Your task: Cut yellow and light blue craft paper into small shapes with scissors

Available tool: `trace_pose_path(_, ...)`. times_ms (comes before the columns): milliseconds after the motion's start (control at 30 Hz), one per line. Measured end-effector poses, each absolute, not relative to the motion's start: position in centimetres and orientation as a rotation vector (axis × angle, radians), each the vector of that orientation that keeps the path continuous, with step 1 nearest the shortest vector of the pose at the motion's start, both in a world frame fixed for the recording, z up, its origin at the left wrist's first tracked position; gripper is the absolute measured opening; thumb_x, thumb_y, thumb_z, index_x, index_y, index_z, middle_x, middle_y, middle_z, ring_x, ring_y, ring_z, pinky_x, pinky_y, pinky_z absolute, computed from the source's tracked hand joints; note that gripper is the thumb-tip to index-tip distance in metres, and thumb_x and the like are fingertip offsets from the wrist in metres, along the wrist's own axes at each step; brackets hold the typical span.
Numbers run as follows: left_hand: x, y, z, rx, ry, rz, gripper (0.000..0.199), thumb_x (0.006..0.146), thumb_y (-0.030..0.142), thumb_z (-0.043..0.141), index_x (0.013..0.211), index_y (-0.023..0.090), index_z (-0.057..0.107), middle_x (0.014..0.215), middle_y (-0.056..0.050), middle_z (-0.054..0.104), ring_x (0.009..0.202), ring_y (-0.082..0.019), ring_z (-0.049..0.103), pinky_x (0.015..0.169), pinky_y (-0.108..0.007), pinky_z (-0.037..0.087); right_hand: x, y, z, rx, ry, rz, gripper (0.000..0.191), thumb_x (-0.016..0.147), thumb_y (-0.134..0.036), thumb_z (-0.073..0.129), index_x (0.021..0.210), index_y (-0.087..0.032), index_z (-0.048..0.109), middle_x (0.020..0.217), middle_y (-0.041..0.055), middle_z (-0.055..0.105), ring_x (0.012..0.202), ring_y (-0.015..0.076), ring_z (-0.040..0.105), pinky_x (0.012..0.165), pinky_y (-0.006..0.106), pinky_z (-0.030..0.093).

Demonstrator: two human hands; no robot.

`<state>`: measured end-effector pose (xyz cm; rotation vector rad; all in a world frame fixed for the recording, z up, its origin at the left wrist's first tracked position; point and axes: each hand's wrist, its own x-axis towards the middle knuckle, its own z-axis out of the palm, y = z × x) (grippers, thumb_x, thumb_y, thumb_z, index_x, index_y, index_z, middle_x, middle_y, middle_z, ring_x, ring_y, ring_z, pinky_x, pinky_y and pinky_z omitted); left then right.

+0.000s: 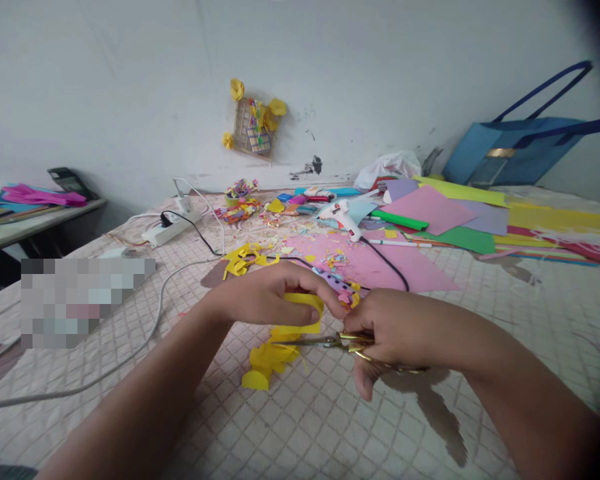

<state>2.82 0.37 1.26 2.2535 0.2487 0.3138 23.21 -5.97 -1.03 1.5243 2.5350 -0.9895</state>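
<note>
My left hand (280, 297) is closed on a piece of yellow paper (300, 308), its thumb lying over the sheet. My right hand (380, 333) grips gold-handled scissors (330, 341), whose blades point left along the lower edge of that paper. Below the blades, several cut yellow pieces (263, 363) lie on the quilted cloth (300, 427). The tips of the two hands are close together above the scissors.
Beyond my hands are a white glue gun (343, 217) with a black cord, pink paper (410, 267), yellow scraps (240, 259) and coloured sheets (430, 207). A power strip (173, 229) and cables lie left; a blue bag (515, 153) stands back right.
</note>
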Motion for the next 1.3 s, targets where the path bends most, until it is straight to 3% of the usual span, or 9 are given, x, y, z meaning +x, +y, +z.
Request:
trace_pose_path(200, 2.7, 0.7, 0.9, 2.187, 0.272, 0.415, 0.023, 0.076, 0.012, 0.055, 0.094, 0.018, 0.067, 0.096, -0.006, 0.068, 0.089, -0.015, 0.062, 0.078, -0.024, 0.047, 23.8, -6.1, -0.4, 1.624, 2.421, -1.048, 0.038, 0.057, -0.054, 0.069, 0.056, -0.019, 0.055, 0.047, -0.0054, 0.045, 0.043, 0.008, 0.034, 0.04, 0.022, 0.02)
trace_pose_path(300, 2.7, 1.1, 0.3, 2.12, 0.436, 0.564, 0.021, 0.078, 0.019, 0.054, 0.097, 0.016, 0.065, 0.095, -0.007, 0.066, 0.084, -0.014, 0.06, 0.074, -0.026, 0.047, 24.6, -5.8, 0.1, 1.754, 2.345, -1.016, 0.043, 0.053, -0.059, 0.069, 0.058, -0.018, 0.057, 0.051, -0.0042, 0.047, 0.044, 0.0088, 0.036, 0.041, 0.022, 0.022)
trace_pose_path(533, 2.8, 2.3, -0.5, 1.819, 0.644, 1.178, 0.036, 0.074, 0.027, 0.063, 0.107, 0.017, 0.058, 0.094, -0.005, 0.06, 0.079, -0.011, 0.053, 0.068, -0.023, 0.045, 25.3, -4.9, -0.4, 2.084, 2.405, -0.219, 0.036, 0.07, -0.056, 0.055, 0.064, -0.02, 0.058, 0.062, 0.0023, 0.059, 0.057, 0.0178, 0.049, 0.05, 0.026, 0.025)
trace_pose_path(700, 3.1, 2.2, -0.6, 1.609, 0.631, 1.213, 0.017, 0.072, 0.027, 0.066, 0.08, 0.014, 0.058, 0.071, 0.0, 0.058, 0.063, -0.007, 0.053, 0.058, -0.019, 0.043, 23.8, -4.6, -0.7, 2.123, 2.53, 0.22, 0.026, 0.073, -0.044, 0.054, 0.072, -0.018, 0.058, 0.067, 0.0044, 0.062, 0.066, 0.0204, 0.052, 0.071, 0.035, 0.029)
trace_pose_path(800, 3.4, 1.7, -0.4, 1.549, 0.634, 1.264, 0.017, 0.073, 0.027, 0.064, 0.078, 0.015, 0.054, 0.064, 0.003, 0.056, 0.057, -0.007, 0.052, 0.054, -0.018, 0.043, 23.9, -4.1, -0.8, 2.234, 2.614, 0.207, 0.032, 0.077, -0.047, 0.05, 0.064, -0.018, 0.051, 0.058, 0.0012, 0.054, 0.058, 0.016, 0.047, 0.064, 0.03, 0.03)
trace_pose_path(933, 3.7, 0.6, -0.2, 1.545, 0.681, 1.268, 0.018, 0.078, 0.031, 0.058, 0.086, 0.018, 0.047, 0.057, 0.006, 0.052, 0.047, -0.007, 0.05, 0.045, -0.018, 0.04, 25.1, -3.5, -0.9, 2.551, 2.786, -0.235, 0.041, 0.078, -0.053, 0.05, 0.057, -0.019, 0.04, 0.051, -0.0036, 0.039, 0.05, 0.0116, 0.037, 0.048, 0.024, 0.024)
trace_pose_path(1033, 4.2, -0.4, -0.3, 1.54, 0.653, 1.196, 0.016, 0.08, 0.026, 0.052, 0.091, 0.02, 0.042, 0.056, 0.007, 0.05, 0.046, -0.007, 0.05, 0.044, -0.019, 0.039, 24.8, -3.4, -1.2, 2.669, 3.002, -0.915, 0.041, 0.078, -0.055, 0.052, 0.06, -0.019, 0.043, 0.051, -0.0042, 0.04, 0.048, 0.0105, 0.038, 0.046, 0.024, 0.028)
trace_pose_path(1133, 5.0, -1.3, -0.8, 1.549, 0.599, 1.093, 0.012, 0.082, 0.02, 0.046, 0.09, 0.021, 0.038, 0.058, 0.007, 0.049, 0.048, -0.007, 0.048, 0.047, -0.019, 0.037, 23.4, -3.5, -1.6, 2.509, 3.047, -1.708, 0.041, 0.078, -0.055, 0.052, 0.065, -0.017, 0.051, 0.055, -0.0009, 0.05, 0.049, 0.0113, 0.046, 0.047, 0.024, 0.035)
trace_pose_path(1300, 5.7, -2.0, -1.5, 1.637, 0.559, 0.981, 0.006, 0.082, 0.014, 0.041, 0.082, 0.02, 0.039, 0.067, 0.004, 0.049, 0.056, -0.007, 0.05, 0.052, -0.021, 0.039, 21.8, -3.2, -2.6, 2.1, 2.834, -2.393, 0.034, 0.071, -0.049, 0.064, 0.071, -0.015, 0.057, 0.052, -0.002, 0.053, 0.044, 0.0106, 0.048, 0.043, 0.023, 0.037)
